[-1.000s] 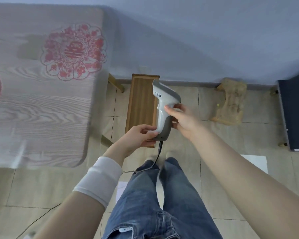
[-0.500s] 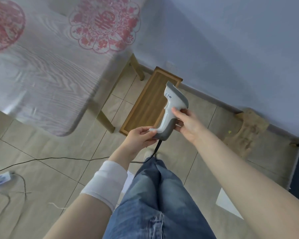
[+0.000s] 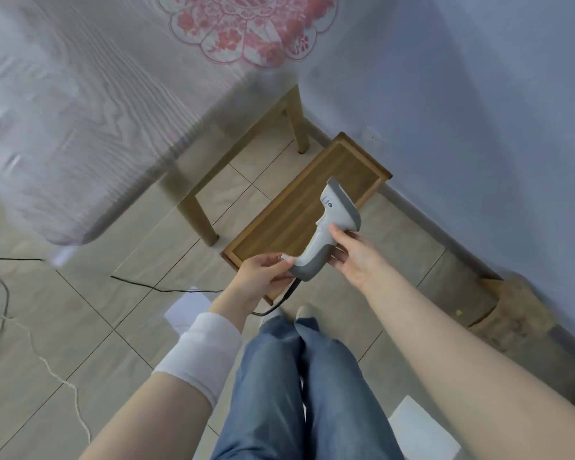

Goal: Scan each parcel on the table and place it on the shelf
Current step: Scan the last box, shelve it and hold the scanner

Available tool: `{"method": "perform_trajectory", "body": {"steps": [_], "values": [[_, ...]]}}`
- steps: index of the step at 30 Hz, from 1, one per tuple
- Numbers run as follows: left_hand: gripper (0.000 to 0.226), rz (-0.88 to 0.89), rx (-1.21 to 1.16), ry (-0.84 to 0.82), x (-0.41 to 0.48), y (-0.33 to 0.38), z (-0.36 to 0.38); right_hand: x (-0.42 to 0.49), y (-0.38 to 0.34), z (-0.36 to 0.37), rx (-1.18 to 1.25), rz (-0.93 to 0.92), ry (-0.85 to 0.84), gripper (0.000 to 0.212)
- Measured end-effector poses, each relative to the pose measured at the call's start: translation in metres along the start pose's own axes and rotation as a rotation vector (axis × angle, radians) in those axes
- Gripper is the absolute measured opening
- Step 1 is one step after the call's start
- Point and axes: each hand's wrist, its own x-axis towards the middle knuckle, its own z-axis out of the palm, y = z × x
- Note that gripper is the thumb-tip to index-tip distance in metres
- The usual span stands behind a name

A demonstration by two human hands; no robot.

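1. Head view (the only one): the scanner [image 3: 332, 227] is held out in front of the legs by both hands. The left hand [image 3: 263, 280] curls round the butt of the handle, right where the cable [image 3: 287, 292] comes out. The right hand [image 3: 354, 260] has its thumb on top of the handle a bit higher up and its fingers underneath, so both hands are grasping it.
2. Why two hands? My guess is the left steadies the base while the right settles into a proper trigger hold.
3. No parcels in view. The table [image 3: 97, 127] sits up and left of the grip, and its top is too blurred to tell what's on it.
4. Straight below the grip is a wooden rack [image 3: 289, 214] standing against the wall [image 3: 478, 94]. It might be the shelf, not sure.
5. Room to move: the wall closes off everything beyond and right of the grip, and a table leg [image 3: 196, 214] stands just left of the rack. There's open floor to the near left, but the cable trails across it, so I'd watch for a snag when swinging toward the table.
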Motion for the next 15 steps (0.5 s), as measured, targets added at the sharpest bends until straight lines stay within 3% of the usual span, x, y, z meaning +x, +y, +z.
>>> {"method": "perform_trajectory", "body": {"steps": [9,15], "values": [[0.038,0.003,0.036,0.097,0.153,-0.037,-0.013,0.153,0.038,-0.004,0.016,0.070,0.049,0.037],[0.046,0.001,0.093,0.166,0.210,-0.056,-0.026,0.213,0.056,0.001,-0.029,0.108,0.109,0.031]]}}
